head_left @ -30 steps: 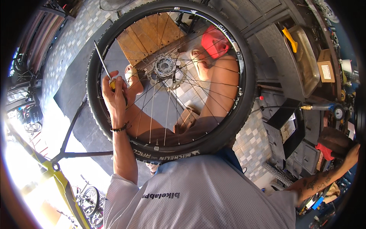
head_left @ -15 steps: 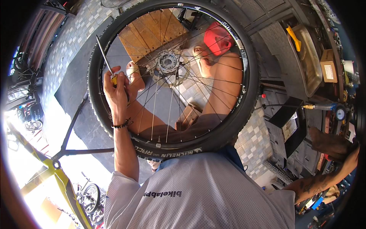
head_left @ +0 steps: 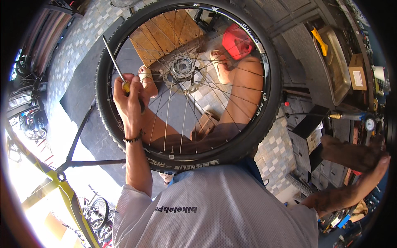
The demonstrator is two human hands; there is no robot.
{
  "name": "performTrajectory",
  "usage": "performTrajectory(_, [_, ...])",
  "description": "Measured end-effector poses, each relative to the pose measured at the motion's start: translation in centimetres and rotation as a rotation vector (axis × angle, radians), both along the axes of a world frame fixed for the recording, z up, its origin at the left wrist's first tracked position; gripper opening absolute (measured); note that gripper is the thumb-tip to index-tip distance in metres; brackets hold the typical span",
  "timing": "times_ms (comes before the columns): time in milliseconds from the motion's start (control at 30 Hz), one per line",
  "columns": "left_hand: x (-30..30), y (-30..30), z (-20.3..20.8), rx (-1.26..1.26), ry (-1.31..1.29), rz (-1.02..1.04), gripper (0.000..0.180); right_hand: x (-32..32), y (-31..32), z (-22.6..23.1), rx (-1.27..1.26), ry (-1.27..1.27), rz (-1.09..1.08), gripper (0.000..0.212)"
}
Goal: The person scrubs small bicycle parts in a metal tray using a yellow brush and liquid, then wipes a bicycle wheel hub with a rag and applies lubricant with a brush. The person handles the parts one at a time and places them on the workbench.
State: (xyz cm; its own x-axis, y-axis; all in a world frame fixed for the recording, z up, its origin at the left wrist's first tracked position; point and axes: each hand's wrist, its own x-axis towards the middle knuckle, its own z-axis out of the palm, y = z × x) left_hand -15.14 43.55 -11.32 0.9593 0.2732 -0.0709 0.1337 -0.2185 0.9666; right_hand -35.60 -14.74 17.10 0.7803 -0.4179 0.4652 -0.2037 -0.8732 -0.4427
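Tiled floor (head_left: 271,159) underlies the wheel (head_left: 182,68), seemingly steadied by the lap (head_left: 224,134). At its left, the left hand (head_left: 130,99) curls round a screwdriver (head_left: 114,60); beyond its right, I can't tell the right hand (head_left: 382,162)'s grip.

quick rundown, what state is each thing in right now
Left hand, closed around the screwdriver's handle
Screwdriver, held, shaft pointing up and left in the view
Wheel, upper body side resting near the lap, tyre fitted
Right hand, at the picture's edge, grip unclear
Brown thing, by the right hand, blurred
Yellow tool, lying at the metal tray's edge
Dial gauge, reading illegible
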Motion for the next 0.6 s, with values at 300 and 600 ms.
performTrajectory(300, [-6.7,-10.3,7.5,-0.695,0.021,-0.623,0.053,12.5,26.1,-15.1,0.863,0.345,0.762,0.054])
performTrajectory(600, [-8.7,-4.8,7.6,-0.653,0.068,-0.247,0.039,14.7,25.8,-18.9,0.521,0.683,0.952,0.044])
